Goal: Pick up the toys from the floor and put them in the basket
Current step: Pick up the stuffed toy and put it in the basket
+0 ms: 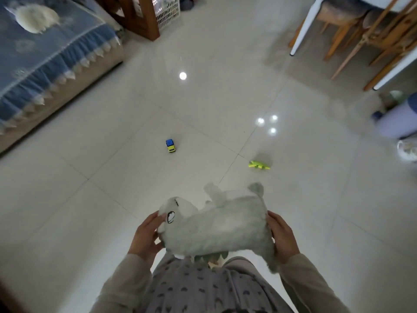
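A grey plush animal (222, 224) lies sideways between my two hands, low in the middle of the view, above my lap. My left hand (145, 238) grips its head end and my right hand (283, 238) grips its rear end. On the tiled floor ahead stands a small blue and yellow toy car (170, 145). A green toy crocodile (259, 165) lies to the right of the car. A white lattice basket (168, 10) stands at the far top, beside a wooden cabinet.
A sofa with a blue cover (45, 62) fills the left side. The wooden cabinet (137, 16) stands next to the basket. Wooden chairs and white table legs (352, 35) occupy the top right. Another person's leg and shoe (404, 132) show at the right edge.
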